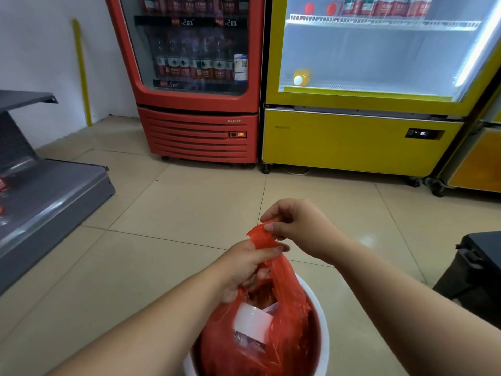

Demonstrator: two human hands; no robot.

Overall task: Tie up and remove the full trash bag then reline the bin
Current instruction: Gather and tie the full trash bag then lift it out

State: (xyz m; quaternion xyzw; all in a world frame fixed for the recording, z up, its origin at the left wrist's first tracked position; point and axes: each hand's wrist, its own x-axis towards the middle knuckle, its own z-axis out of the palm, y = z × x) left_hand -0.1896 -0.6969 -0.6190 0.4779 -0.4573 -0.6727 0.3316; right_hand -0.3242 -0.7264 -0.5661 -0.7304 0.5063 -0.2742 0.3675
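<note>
A red plastic trash bag (287,329) sits inside a white round bin (324,335) at the bottom centre, with white paper waste showing through its thin plastic. The bag's top is gathered upward into a bunched neck. My left hand (244,267) grips that neck just above the bin. My right hand (295,226) pinches the upper end of the bunched red plastic between thumb and fingers, slightly above and to the right of the left hand.
A red drinks fridge (198,131) and a yellow fridge (352,142) stand ahead on the tiled floor. A grey shelf unit (48,196) is at the left. A dark bin or box (477,270) is at the right edge.
</note>
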